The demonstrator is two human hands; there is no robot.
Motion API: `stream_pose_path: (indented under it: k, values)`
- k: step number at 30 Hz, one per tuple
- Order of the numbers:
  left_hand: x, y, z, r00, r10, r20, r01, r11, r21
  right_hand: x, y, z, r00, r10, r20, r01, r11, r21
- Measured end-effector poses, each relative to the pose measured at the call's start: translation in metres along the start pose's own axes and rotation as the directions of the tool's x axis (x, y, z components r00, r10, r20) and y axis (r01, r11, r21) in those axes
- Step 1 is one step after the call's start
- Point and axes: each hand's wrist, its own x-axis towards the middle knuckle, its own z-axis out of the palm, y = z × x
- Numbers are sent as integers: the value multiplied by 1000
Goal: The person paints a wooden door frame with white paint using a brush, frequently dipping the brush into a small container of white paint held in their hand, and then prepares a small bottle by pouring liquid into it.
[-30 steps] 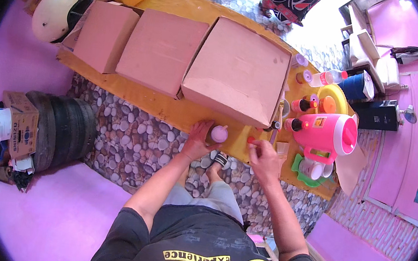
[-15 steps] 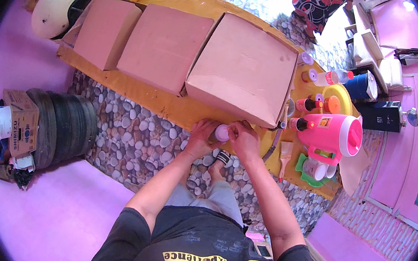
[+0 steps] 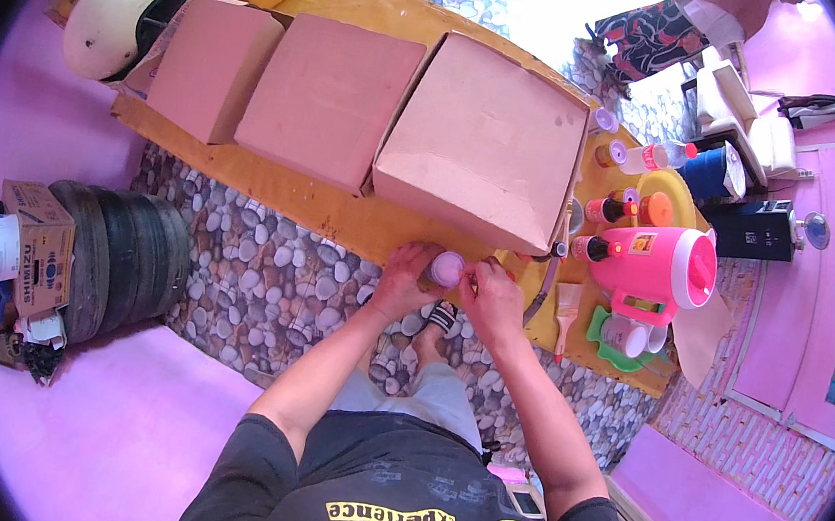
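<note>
My left hand [image 3: 405, 287] is wrapped round a small jar with a light purple lid [image 3: 447, 268], held upright just off the near edge of the table. Close to the jar's right side is my right hand [image 3: 496, 304], its thumb and fingertips pinched together. Whatever lies between those fingertips, if anything, is too small to make out. The mustard-yellow tabletop [image 3: 331, 220] runs behind both hands. Beyond them stands a large brown cardboard box [image 3: 485, 136].
Two more cardboard boxes [image 3: 327, 101] continue leftward to a white helmet [image 3: 108, 25]. On the right are a pink jug [image 3: 648, 268], dark sauce bottles [image 3: 595, 248], a paintbrush [image 3: 565, 315] and white cups [image 3: 623, 336]. Stacked tyres [image 3: 126, 263] stand left; another person's patterned clothing [image 3: 650, 42] shows far right.
My right hand has drawn slightly right, off the lid, so more of the lid shows. The person at the far right has shifted rightward.
</note>
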Motion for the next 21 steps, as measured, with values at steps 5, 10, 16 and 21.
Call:
stream_pose_path:
  k: [5, 10, 16, 21]
  values:
    - [2, 14, -14, 999, 18, 40, -14, 996, -92, -2, -16, -14, 996, -35, -77, 38, 998, 46]
    - [4, 40, -35, 997, 74, -21, -76, 992, -102, -10, -33, -38, 987, -76, -139, 73, 997, -24]
    - [7, 62, -57, 993, 119, -22, -121, 981, -153, -23, -60, -62, 982, -102, -160, 116, 990, 83]
    - [4, 81, -74, 987, 145, -72, -155, 972, -174, -21, -74, -82, 974, -94, -204, 102, 994, 28]
